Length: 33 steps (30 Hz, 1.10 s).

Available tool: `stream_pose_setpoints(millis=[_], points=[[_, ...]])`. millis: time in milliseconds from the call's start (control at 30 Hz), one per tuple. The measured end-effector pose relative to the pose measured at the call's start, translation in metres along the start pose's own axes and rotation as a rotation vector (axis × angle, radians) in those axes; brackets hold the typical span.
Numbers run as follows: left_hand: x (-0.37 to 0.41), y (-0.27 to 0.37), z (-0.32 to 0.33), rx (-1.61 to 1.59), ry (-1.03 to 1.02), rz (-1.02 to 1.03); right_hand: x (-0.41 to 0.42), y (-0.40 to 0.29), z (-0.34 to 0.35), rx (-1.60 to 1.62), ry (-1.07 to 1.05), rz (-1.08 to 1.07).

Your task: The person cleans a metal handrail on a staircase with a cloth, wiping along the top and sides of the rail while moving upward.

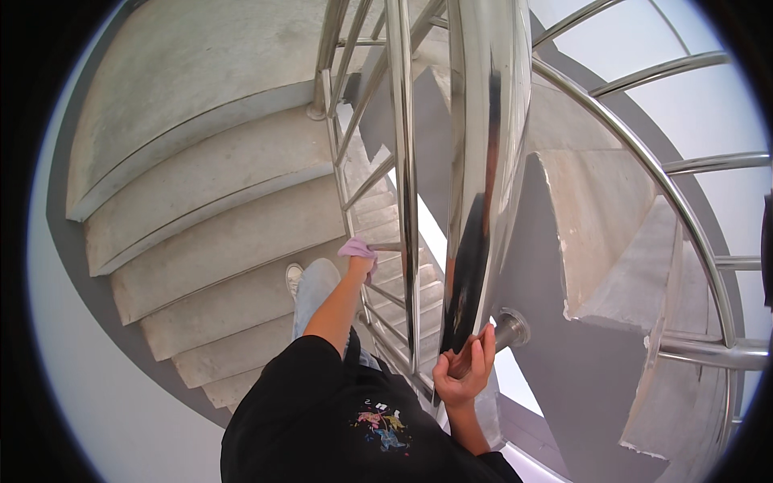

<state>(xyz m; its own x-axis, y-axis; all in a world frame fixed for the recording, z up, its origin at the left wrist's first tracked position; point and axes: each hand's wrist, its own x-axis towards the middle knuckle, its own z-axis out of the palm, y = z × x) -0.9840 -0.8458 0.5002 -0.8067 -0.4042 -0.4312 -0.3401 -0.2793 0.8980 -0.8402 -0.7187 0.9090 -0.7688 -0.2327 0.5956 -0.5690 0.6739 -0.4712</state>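
Note:
A pink-purple cloth (356, 246) is in my left hand (361, 263), which reaches down to the thin metal bars of the stair railing. The cloth wraps around or lies against a bar there and hides most of the fingers. My right hand (464, 373) is beside the thick polished metal handrail (483, 151), palm turned up, fingers apart and slightly curled, with nothing seen in it. Whether its fingertips touch the handrail I cannot tell. A thinner upright-looking metal rail (406, 181) runs between my two hands.
Concrete steps (229, 241) lie to the left, with a landing (211, 54) above them. One shoe (294, 279) rests on a step. Another flight (592, 181) and a curved metal railing (640, 145) are at the right. Through the railing gap, lower steps (423, 290) show.

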Motion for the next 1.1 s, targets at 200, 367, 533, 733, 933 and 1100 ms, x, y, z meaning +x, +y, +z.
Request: stream_pose_setpoints(millis=[200, 367, 533, 733, 933, 1100], points=[[-0.061, 0.126, 0.010, -0.768, -0.309, -0.772, 0.000, 0.003, -0.002, -0.057, 0.045, 0.026], [-0.071, 0.126, -0.023, -0.967, -0.635, -0.576, 0.007, -0.007, 0.003, 0.017, 0.024, -0.002], [-0.098, 0.258, -0.066, -0.020, -0.740, -0.531, 0.010, -0.005, 0.001, 0.046, 0.082, 0.013], [-0.052, 0.338, -0.084, 0.418, -0.143, 0.567, 0.014, -0.009, 0.000, 0.101, 0.091, 0.006], [-0.039, 0.388, -0.033, 0.154, -0.248, 0.691, 0.012, -0.005, -0.001, 0.148, 0.052, 0.011], [-0.022, 0.368, -0.036, 0.314, -0.416, 0.736, 0.023, -0.015, -0.005, -0.014, 0.117, -0.013]])
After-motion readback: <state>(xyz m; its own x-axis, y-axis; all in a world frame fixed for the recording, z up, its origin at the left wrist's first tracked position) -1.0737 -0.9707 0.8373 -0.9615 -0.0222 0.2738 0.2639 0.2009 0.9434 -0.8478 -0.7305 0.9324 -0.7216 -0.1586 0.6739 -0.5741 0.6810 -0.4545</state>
